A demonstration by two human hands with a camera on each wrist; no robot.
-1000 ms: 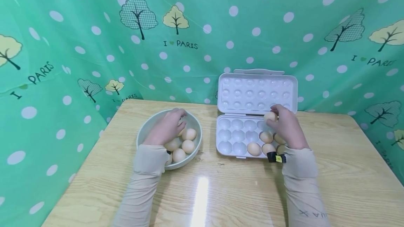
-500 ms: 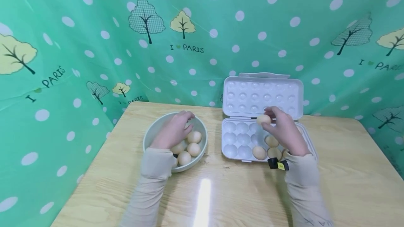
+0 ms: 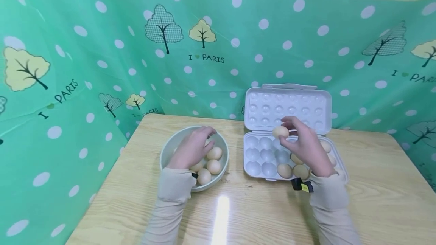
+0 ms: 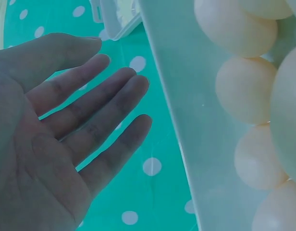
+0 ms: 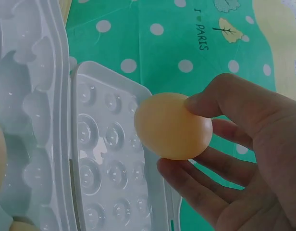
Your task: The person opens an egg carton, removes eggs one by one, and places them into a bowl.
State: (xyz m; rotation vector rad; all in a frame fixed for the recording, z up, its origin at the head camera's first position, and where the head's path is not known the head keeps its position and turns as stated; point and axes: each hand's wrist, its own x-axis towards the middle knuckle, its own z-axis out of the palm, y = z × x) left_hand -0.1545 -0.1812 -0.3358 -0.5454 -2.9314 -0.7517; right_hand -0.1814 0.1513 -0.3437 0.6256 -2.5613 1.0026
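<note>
1. Right hand [image 3: 305, 143] pinches an egg [image 3: 280, 132] right of frame centre, over the egg box [image 3: 253, 155]; light, even pressure should keep it whole.
2. Left hand [image 3: 192, 147], fingers spread and empty, hangs over the bowl [image 3: 178, 135], left of centre.

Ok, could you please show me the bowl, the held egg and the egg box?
Bowl [image 3: 173, 139], head view, inner wall.
Held egg [image 5: 171, 127], right wrist view, middle of its shell.
Egg box [image 3: 253, 168], head view, an empty cup.

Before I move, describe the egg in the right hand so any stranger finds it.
On the wooden table, find the open white egg box. Above it, the right hand pinches one egg: unlike those in box or bowl, it alone is held.
</note>
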